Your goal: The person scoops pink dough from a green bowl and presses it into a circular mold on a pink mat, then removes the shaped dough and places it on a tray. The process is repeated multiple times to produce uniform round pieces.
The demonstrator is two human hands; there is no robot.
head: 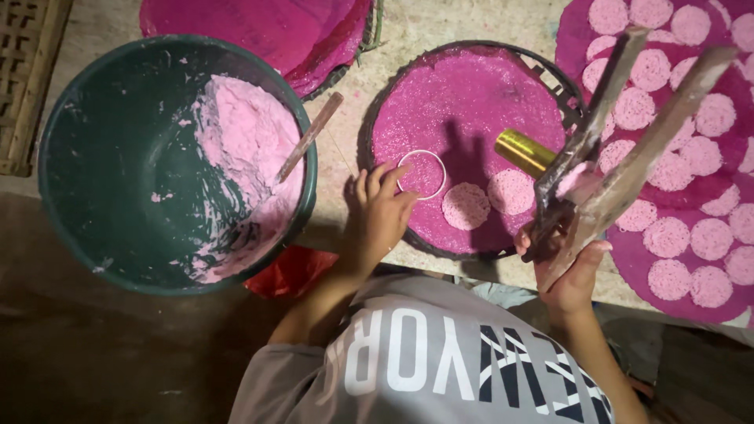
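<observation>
Dim light falls on the desk (408,31), where the left hand (377,216) pinches the thin, light, stiff white ring (422,174) by its rim on the pink tray (463,102) at frame centre, while the right hand (569,271) closes around two flat sticks (628,169) carrying soft, probably crumbly pink paste.

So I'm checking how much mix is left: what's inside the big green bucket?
The green bucket holds pink paste smeared up its right wall, with a wooden stick leaning in it. The paste hides the stick's lower end.
</observation>
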